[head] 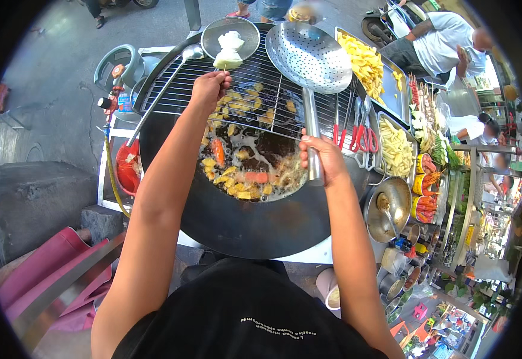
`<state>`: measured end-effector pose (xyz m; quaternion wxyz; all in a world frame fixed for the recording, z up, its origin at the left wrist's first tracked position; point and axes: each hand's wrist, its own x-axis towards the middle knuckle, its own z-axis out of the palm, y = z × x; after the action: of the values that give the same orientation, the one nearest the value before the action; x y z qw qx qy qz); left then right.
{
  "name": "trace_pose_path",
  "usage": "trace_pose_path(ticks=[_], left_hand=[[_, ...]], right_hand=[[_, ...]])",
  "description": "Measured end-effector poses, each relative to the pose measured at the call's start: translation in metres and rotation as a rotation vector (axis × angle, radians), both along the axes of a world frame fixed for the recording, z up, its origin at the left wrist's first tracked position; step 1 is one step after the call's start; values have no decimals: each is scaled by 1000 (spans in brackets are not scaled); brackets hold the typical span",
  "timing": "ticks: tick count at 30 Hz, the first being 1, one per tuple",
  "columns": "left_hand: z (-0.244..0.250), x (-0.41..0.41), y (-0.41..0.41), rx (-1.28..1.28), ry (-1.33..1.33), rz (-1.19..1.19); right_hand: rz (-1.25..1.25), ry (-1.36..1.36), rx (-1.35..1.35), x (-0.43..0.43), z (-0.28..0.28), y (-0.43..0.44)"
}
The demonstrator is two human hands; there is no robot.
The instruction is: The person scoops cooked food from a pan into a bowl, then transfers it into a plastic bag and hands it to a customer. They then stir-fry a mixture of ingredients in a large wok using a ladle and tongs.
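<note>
My left hand point(208, 93) pinches the thin stick of a skewer of pale white-green food point(228, 58) at the far side of the wok point(261, 229). The food is over a round wire-mesh strainer point(207, 38); whether it touches the mesh, I cannot tell. My right hand point(326, 157) grips the tubular handle of a large perforated metal skimmer point(308, 56). The skimmer's bowl lies over the wire rack point(176, 92) that spans the wok's far half. Below, potato pieces point(232, 179) and reddish sausage-like pieces point(256, 177) fry in bubbling oil point(265, 152).
A long-handled ladle point(162, 92) rests across the rack's left side. Red-handled tongs point(364, 134) hang at the right rim, beside trays of potato slices point(362, 63) and potato strips point(395, 146). A gas cylinder point(128, 72) stands left. A person point(445, 42) is beyond the trays.
</note>
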<state>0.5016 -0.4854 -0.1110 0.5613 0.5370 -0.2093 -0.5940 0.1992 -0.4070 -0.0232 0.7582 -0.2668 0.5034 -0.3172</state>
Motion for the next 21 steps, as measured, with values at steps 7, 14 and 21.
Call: trace_pose_path(ticks=[7,14,21], left_hand=[[49,-7,44,-154,-10,39],[109,-42,222,-25,-152,-38],[49,-81,341,398,-2,-121]], right_hand=[[104,-49,-22,-34,1,-12],[182,-83,-54,-77,7,11],[233,-2,-110,-78,4,22]])
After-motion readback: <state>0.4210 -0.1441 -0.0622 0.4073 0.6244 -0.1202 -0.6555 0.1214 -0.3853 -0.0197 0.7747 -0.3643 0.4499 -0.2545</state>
